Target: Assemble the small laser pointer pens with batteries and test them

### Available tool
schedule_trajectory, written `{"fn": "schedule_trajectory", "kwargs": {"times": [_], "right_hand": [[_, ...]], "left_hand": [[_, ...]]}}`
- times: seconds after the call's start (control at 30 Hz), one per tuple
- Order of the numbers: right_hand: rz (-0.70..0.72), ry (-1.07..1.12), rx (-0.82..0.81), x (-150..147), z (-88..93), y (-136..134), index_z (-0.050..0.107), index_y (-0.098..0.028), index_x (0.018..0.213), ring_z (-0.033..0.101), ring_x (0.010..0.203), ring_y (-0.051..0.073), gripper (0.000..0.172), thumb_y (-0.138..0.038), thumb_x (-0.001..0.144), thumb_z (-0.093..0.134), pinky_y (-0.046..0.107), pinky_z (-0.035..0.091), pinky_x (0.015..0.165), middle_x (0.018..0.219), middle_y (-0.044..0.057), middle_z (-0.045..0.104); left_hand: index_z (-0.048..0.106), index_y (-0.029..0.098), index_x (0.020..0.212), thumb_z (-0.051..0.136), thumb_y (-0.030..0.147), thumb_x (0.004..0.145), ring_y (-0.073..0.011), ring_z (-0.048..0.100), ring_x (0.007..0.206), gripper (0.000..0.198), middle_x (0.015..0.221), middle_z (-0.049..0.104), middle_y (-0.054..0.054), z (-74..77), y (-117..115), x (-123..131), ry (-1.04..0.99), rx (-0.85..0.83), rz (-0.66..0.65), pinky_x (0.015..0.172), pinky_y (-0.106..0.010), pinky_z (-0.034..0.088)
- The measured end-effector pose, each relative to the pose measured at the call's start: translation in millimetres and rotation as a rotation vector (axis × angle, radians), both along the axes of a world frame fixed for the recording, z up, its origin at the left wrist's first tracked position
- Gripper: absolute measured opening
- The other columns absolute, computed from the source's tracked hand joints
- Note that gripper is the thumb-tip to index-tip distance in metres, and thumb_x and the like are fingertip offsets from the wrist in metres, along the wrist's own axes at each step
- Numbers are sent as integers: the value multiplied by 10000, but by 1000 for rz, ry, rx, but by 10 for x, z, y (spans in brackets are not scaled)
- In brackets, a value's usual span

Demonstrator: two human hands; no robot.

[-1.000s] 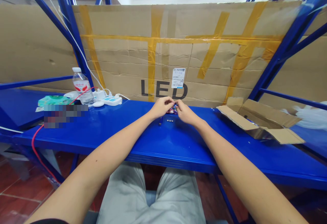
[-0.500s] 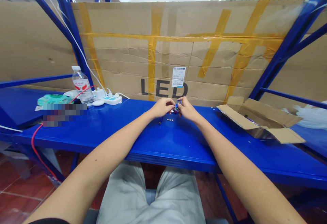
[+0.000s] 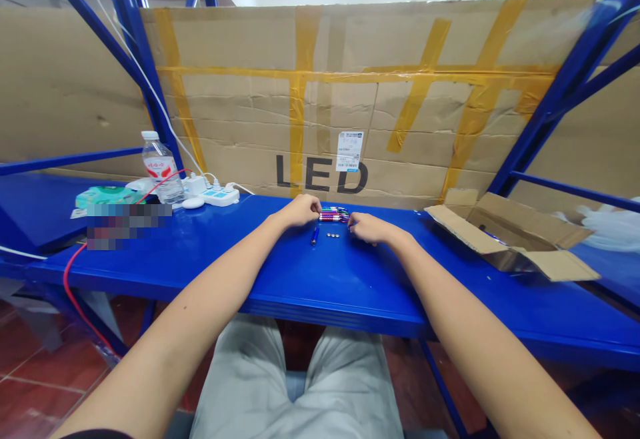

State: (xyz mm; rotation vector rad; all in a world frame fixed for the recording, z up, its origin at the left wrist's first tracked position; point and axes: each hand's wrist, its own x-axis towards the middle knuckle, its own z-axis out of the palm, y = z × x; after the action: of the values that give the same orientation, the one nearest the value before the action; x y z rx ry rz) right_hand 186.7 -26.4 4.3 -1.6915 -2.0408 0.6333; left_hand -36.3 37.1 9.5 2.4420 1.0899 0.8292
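Observation:
Several shiny metallic tubes (image 3: 329, 215) in red, purple and green lie side by side on the blue table (image 3: 200, 252); dark loops show at their right ends. My left hand (image 3: 303, 210) is closed, its curled fingertips at the tubes' left ends; anything inside them is hidden. To the right of the tubes, close to the tabletop, my right hand (image 3: 371, 228) has its fingers bent together, with a small dark blue bit at the tips. A single blue tube (image 3: 315, 236) lies nearer to me. Beside it sits a short row of small silver button cells (image 3: 333, 235).
An open cardboard box (image 3: 505, 232) stands at the right. A water bottle (image 3: 163, 169), a white power strip (image 3: 220, 195) and a green packet (image 3: 107, 195) are at the left. A large cardboard sheet (image 3: 240, 119) closes off the back.
My hands have moved apart, the left one leftward and the right one rightward and nearer to me. The row of tubes and the single blue tube now show more fully.

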Motion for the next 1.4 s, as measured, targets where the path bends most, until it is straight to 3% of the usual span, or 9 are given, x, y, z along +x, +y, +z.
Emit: {"fn": "schedule_trajectory", "kwargs": {"times": [0.23, 0.4, 0.6, 0.83, 1.07, 1.4], "right_hand": [[-51, -84, -8, -23, 11, -15, 522, -207, 744, 463, 367, 162, 105, -185, 717, 622, 285, 355, 358, 512, 28, 554], [-38, -166, -56, -23, 16, -26, 568, -195, 778, 491, 378, 165, 82, -164, 719, 615, 287, 387, 372, 512, 34, 564], [-37, -72, -78, -27, 32, -48, 579, -198, 755, 461, 345, 135, 95, -153, 697, 640, 251, 376, 361, 427, -4, 533], [-20, -101, -80, -44, 55, -65, 571, -191, 738, 471, 345, 136, 75, -161, 732, 639, 255, 386, 363, 450, 13, 560], [-12, -111, -81, -38, 50, -59, 571, -194, 758, 486, 332, 141, 77, -178, 747, 645, 252, 384, 350, 459, 12, 573], [18, -270, -148, -56, 96, -68, 574, -169, 965, 542, 396, 145, 139, -218, 841, 537, 254, 444, 401, 577, 27, 614]], "left_hand": [[669, 167, 631, 609, 62, 619, -147, 580, 574, 122, 587, 649, -10, -46, 37, -31, 94, -169, -49, 570, -258, 412], [680, 169, 619, 644, 110, 607, -144, 563, 585, 70, 599, 650, -7, -41, 50, -41, 83, -178, -70, 589, -261, 411], [693, 167, 649, 629, 145, 607, -127, 543, 542, 80, 575, 637, -2, -38, 71, -61, 47, -235, -98, 539, -237, 399], [682, 153, 669, 627, 92, 595, -120, 541, 527, 111, 587, 629, 1, -12, 53, -56, 15, -297, -124, 549, -241, 416], [686, 145, 662, 680, 152, 626, -123, 550, 553, 36, 584, 635, -6, -31, 76, -47, -8, -303, -129, 582, -255, 427], [680, 125, 737, 692, 180, 650, -127, 584, 611, 103, 648, 660, -19, -16, 87, -63, 6, -365, -172, 631, -260, 460]]}}
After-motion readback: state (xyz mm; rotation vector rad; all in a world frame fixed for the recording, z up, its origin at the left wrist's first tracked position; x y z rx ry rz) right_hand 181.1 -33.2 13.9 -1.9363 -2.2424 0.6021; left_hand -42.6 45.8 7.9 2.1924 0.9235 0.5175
